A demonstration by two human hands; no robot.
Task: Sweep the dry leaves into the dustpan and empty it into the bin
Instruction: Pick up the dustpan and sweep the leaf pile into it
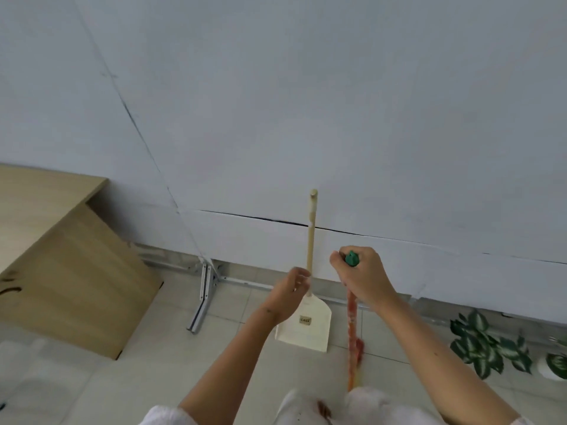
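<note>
Dustpan [306, 323] stood upright by wall | left hand [290, 291] pinched its handle | right hand [363, 277] clamped broom [352, 320] just right of dustpan

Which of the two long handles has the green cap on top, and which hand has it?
The reddish broom handle, gripped by the right hand. The dustpan handle by the left hand is plain pale wood.

One head-worn view looks forward and steeply down from above, close over both forearms. It faces a pale wall [337, 102] ahead of the left hand [288, 291] and right hand [362, 277], with tiled floor [159, 375] beneath them.
</note>
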